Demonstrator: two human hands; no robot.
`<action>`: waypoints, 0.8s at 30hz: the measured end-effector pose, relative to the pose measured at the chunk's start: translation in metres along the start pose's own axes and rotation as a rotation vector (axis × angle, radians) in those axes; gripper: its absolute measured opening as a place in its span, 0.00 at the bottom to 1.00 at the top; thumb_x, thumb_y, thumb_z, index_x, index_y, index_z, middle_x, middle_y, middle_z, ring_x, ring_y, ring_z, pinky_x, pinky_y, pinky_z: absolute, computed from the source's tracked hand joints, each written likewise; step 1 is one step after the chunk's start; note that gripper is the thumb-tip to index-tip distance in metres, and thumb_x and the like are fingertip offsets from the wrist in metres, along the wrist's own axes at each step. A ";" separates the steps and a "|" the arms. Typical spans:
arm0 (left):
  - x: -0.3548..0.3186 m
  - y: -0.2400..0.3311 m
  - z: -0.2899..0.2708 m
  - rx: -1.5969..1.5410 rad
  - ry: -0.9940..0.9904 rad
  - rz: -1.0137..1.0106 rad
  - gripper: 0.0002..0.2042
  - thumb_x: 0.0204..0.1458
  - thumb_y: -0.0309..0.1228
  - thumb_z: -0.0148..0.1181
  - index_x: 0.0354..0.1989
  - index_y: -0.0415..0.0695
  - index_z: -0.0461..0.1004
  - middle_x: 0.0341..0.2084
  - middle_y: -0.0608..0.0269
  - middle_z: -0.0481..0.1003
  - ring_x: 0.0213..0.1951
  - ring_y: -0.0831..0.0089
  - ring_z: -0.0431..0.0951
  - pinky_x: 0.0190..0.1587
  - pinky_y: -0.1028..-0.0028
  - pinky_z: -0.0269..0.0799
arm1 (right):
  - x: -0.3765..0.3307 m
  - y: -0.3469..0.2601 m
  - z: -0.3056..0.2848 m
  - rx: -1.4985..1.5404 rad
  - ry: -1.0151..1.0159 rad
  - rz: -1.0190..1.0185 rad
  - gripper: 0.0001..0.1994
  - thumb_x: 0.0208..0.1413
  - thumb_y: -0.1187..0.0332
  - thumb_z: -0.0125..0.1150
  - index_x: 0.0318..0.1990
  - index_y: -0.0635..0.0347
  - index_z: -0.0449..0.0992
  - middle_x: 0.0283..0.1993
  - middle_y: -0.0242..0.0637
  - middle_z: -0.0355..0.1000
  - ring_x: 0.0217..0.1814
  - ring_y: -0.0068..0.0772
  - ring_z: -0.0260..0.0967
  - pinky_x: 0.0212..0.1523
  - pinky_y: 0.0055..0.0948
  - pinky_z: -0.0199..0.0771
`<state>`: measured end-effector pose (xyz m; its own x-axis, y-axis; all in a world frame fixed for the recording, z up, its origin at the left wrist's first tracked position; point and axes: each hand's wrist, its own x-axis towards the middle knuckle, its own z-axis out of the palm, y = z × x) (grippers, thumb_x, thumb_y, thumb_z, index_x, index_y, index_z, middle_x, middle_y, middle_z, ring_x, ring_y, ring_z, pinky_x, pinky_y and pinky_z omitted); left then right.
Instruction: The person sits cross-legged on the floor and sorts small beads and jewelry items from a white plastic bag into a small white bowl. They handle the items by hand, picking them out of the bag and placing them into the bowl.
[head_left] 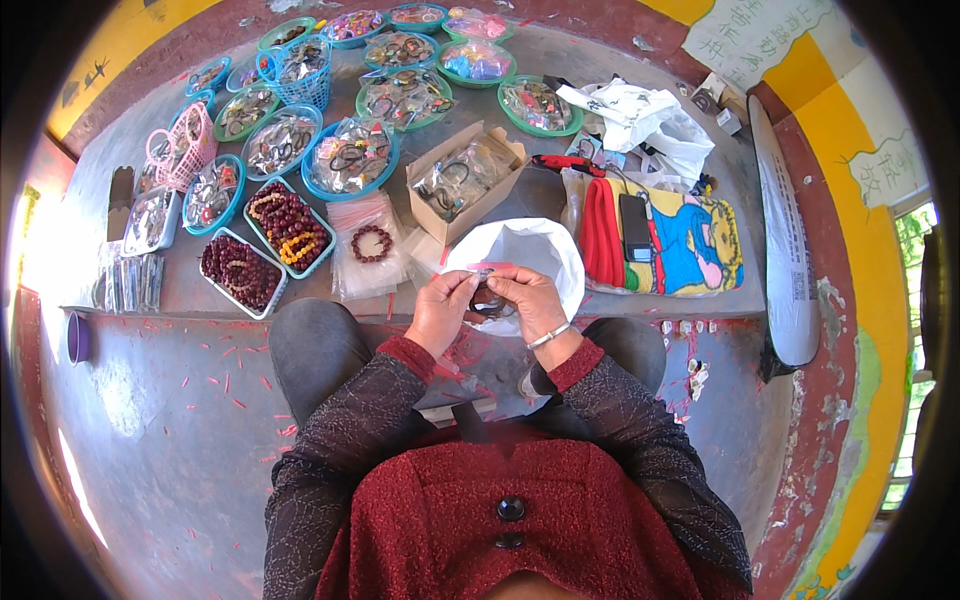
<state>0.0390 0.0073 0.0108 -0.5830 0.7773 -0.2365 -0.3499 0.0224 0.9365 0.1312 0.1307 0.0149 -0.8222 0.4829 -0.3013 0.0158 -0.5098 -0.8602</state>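
Bracelet of dark round beads (489,301), the small thing both hands work on, sits pinched between the fingertips just in front of the white plastic bag (535,250), over the near edge of the grey concrete bench (100,215). That bench carries everything else, and places here go by the white bag. Beyond it and to the left spread round green and blue plastic bowls (352,158) heaped with packed trinkets. Right of the bag lies a bright cartoon-printed cloth pouch (690,245). Just behind the bag stands an open brown cardboard box (462,180) of packets. Left of the bag are rectangular trays of dark red beads (243,270), and a loose red bead bracelet (371,243) on clear sleeves. The left hand (440,312) and right hand (530,303) are together, fingers closed on the dark bracelet.
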 end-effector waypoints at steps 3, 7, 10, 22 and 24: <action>-0.001 0.003 0.001 -0.114 0.026 -0.010 0.10 0.57 0.31 0.46 0.42 0.39 0.69 0.35 0.61 0.74 0.38 0.75 0.76 0.28 0.80 0.76 | 0.000 -0.002 0.000 0.003 -0.004 0.003 0.07 0.47 0.76 0.60 0.35 0.67 0.76 0.30 0.35 0.74 0.32 0.22 0.71 0.37 0.20 0.69; -0.002 0.007 -0.003 -0.238 -0.007 -0.054 0.10 0.56 0.31 0.49 0.42 0.40 0.69 0.35 0.63 0.74 0.38 0.75 0.76 0.27 0.81 0.75 | -0.001 -0.009 0.004 0.025 -0.011 0.010 0.07 0.47 0.76 0.60 0.36 0.67 0.76 0.31 0.35 0.74 0.32 0.22 0.71 0.37 0.19 0.69; -0.001 0.007 -0.005 -0.272 -0.037 -0.090 0.10 0.54 0.31 0.52 0.41 0.40 0.70 0.34 0.63 0.74 0.36 0.76 0.76 0.27 0.82 0.74 | -0.001 -0.008 0.003 -0.009 -0.023 0.011 0.08 0.47 0.76 0.60 0.36 0.67 0.76 0.31 0.35 0.74 0.33 0.22 0.71 0.38 0.19 0.69; 0.003 0.002 -0.010 -0.400 0.029 -0.176 0.08 0.51 0.25 0.55 0.36 0.34 0.73 0.31 0.60 0.75 0.30 0.78 0.74 0.31 0.82 0.74 | 0.003 -0.002 -0.001 -0.086 -0.022 0.027 0.09 0.48 0.75 0.60 0.38 0.69 0.75 0.34 0.36 0.74 0.35 0.22 0.70 0.40 0.18 0.69; 0.003 0.000 -0.009 -0.418 0.028 -0.139 0.08 0.51 0.25 0.55 0.36 0.33 0.73 0.31 0.60 0.75 0.30 0.78 0.74 0.33 0.81 0.74 | 0.004 -0.001 -0.001 -0.081 -0.010 0.024 0.09 0.48 0.76 0.59 0.38 0.69 0.75 0.34 0.36 0.74 0.35 0.22 0.70 0.39 0.18 0.69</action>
<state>0.0304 0.0044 0.0075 -0.5273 0.7671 -0.3654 -0.6896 -0.1350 0.7115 0.1282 0.1337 0.0147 -0.8265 0.4640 -0.3188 0.0814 -0.4618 -0.8832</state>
